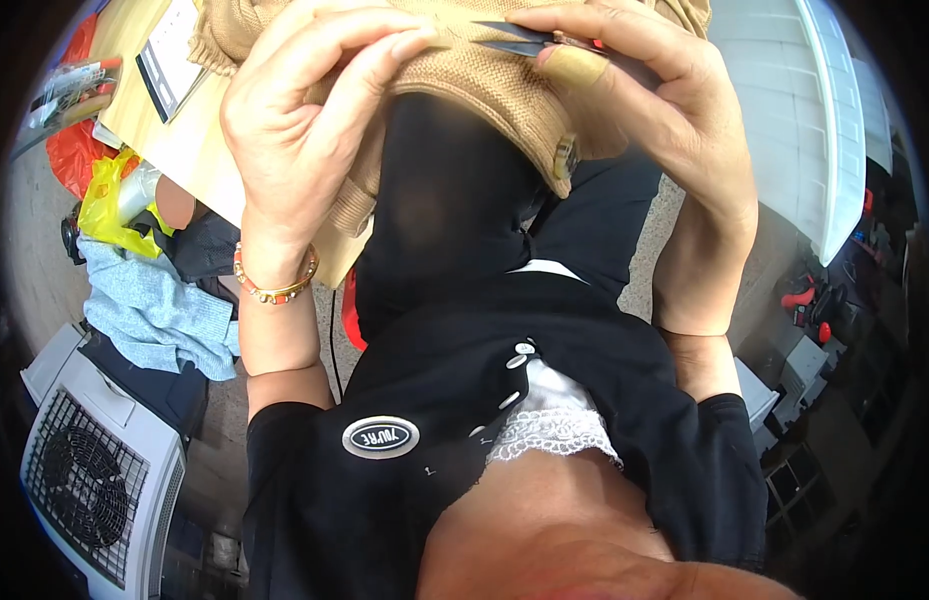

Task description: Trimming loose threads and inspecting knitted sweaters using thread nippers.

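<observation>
A: What was closest to the camera?

B: The person's black shirt, with white lace at its open neck. Beyond it came the dark trousers

A: Where was the tan knit?

B: At the top, spread beyond the lap and partly over the table. Its near edge curved across the trousers and dropped to a corner on the right

A: What about the right hand?

B: It gripped small dark scissors, points toward the other hand, blades slightly parted above the knit. A yellowish wrap covered the thumb's end

A: And the left hand?

B: Its thumb and fingertips came close together over the knit. I couldn't tell whether they met or caught a bit of thread. A bracelet circled that wrist

A: Was there room to move?

B: Little between the hands: the scissor points sat near the left fingertips, just apart. On the left, the table edge ran close behind that forearm, with a yellow bag and a blue cloth past it. On the right, a strip of floor showed beside the trousers, and a white plastic panel stood beyond the forearm, a gap between them
</observation>
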